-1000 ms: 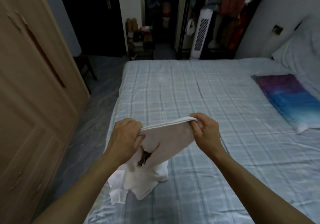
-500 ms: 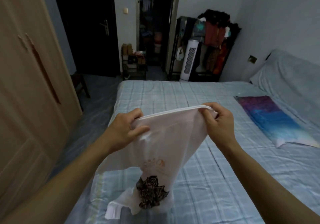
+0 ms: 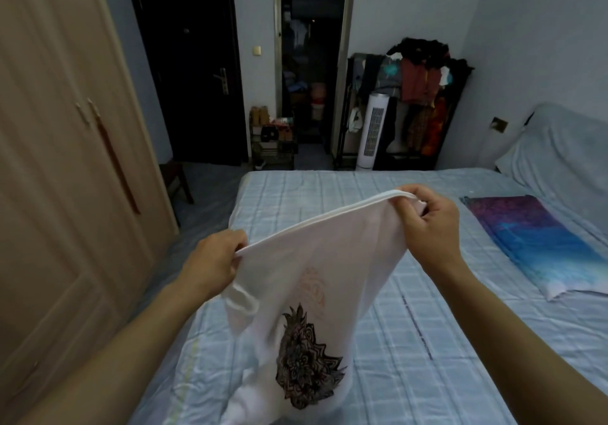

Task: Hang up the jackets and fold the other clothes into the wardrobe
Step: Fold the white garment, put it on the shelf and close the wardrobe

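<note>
Head view: white T-shirt point(image 3: 316, 276), dark mandala print, hangs from both hands.

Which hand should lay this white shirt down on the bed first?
Probably the left hand: it grips the white shirt lower and nearer the bed; the right hand holds its end higher.

Both hands raised the white T-shirt point(image 3: 316, 280) off the bed point(image 3: 427, 342) and spread apart; the right hand point(image 3: 427, 224) rose above the left hand point(image 3: 214, 263).
</note>
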`<action>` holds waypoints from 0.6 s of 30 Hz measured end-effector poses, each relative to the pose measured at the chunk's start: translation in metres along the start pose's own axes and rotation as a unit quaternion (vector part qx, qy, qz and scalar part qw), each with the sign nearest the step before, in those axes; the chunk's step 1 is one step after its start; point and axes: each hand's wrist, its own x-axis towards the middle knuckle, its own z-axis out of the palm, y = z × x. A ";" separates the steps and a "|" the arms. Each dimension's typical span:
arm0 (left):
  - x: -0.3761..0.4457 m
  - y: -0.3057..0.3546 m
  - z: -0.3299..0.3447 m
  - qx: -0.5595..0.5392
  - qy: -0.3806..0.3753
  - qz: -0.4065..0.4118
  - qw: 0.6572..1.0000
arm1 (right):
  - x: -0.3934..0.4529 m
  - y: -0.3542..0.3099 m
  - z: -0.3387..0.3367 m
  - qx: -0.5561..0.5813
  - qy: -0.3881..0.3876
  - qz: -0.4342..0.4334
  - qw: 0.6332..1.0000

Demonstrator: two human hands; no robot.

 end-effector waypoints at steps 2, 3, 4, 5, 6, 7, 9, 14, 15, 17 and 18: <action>-0.003 -0.001 0.008 0.025 -0.008 -0.038 0.999 | 0.002 0.004 -0.011 -0.001 0.001 0.002 1.000; -0.004 0.000 0.011 0.029 -0.007 -0.050 0.998 | 0.003 0.007 -0.017 -0.002 0.003 0.002 1.000; -0.005 0.001 0.014 0.024 -0.003 -0.056 0.998 | 0.003 0.010 -0.023 -0.004 0.006 0.002 1.000; -0.004 0.004 0.015 0.010 0.004 -0.052 0.999 | 0.003 0.013 -0.029 -0.006 0.010 0.003 1.000; -0.003 0.006 0.014 -0.008 0.012 -0.047 0.999 | 0.004 0.016 -0.035 -0.010 0.016 0.004 1.000; 0.000 0.009 0.012 -0.024 0.019 -0.040 0.999 | 0.006 0.020 -0.041 -0.014 0.024 0.008 1.000; 0.007 0.017 0.003 -0.032 0.030 -0.031 0.999 | 0.013 0.027 -0.054 -0.021 0.041 0.013 0.999; 0.029 0.036 -0.029 0.011 0.050 -0.029 0.998 | 0.038 0.029 -0.080 -0.022 0.070 0.007 0.997; 0.035 0.039 -0.038 0.023 0.055 -0.031 0.998 | 0.044 0.026 -0.083 -0.017 0.079 0.004 0.997; 0.048 0.044 -0.056 0.044 0.067 -0.034 0.996 | 0.058 0.017 -0.088 -0.005 0.096 -0.008 0.995; 0.055 0.048 -0.066 0.055 0.075 -0.033 0.995 | 0.066 0.010 -0.090 -0.001 0.103 -0.017 0.995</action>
